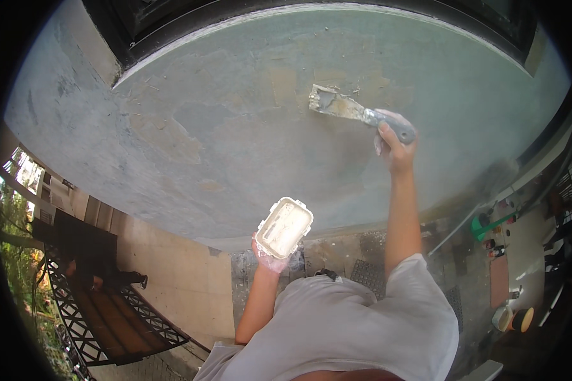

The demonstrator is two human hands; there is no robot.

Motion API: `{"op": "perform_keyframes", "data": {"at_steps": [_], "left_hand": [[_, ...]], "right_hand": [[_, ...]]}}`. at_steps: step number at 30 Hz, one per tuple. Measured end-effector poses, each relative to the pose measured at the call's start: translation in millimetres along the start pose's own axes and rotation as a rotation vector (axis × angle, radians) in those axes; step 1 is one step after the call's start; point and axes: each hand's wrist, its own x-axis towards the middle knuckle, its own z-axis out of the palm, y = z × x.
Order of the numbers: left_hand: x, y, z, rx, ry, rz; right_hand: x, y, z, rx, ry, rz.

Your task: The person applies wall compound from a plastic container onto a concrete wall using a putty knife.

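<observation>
My left hand [268, 259], its fingers dusted white, grips a white rectangular plastic tub [285, 227] with white residue inside, held low in front of the wall. My right hand [394, 143] is raised higher and to the right, closed round the grey handle of a putty knife [337, 105]. The blade points left and is caked with pale filler; whether it touches the wall is unclear. The grey-green wall [229, 140] carries patchy beige and grey filler.
A dark window frame [136, 38] tops the wall. At lower left are a metal railing [70, 317] and a person in dark clothing [102, 260]. At right lie a pale pole [454, 230], a green item [482, 227], buckets [521, 320] and small containers. Paving [178, 286] runs below.
</observation>
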Motion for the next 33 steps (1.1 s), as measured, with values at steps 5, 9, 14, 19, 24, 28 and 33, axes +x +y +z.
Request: {"op": "perform_keyframes", "data": {"at_steps": [5,9,14,19,24,28,33], "left_hand": [[4.5,-2.7,19.2,0.025,0.126,0.038],[4.1,0.0,15.2,-0.027,0.044,-0.013],[15.2,0.9,16.5,0.142,0.159,-0.076],[19.1,4.6,5.7,0.001,0.071,-0.158],[15.4,4.3,-8.3,-0.006,0.037,-0.178],[13.8,-0.4,-6.6,-0.014,0.13,-0.14],[9.8,5.6,-24.6,-0.049,0.209,-0.179]], "right_hand": [[26.6,-10.1,-58.6,-0.087,-0.019,0.034],[14.3,-12.6,-65.3,0.001,-0.044,0.029],[20.6,-4.9,9.6,-0.076,-0.134,0.127],[28.4,12.0,-25.1,-0.087,-0.039,0.153],[0.0,9.0,-57.5,-0.002,0.014,0.121],[-41.9,7.7,-57.8,0.356,0.144,0.135],[-78.9,9.4,-27.6,0.066,0.134,0.211]]}}
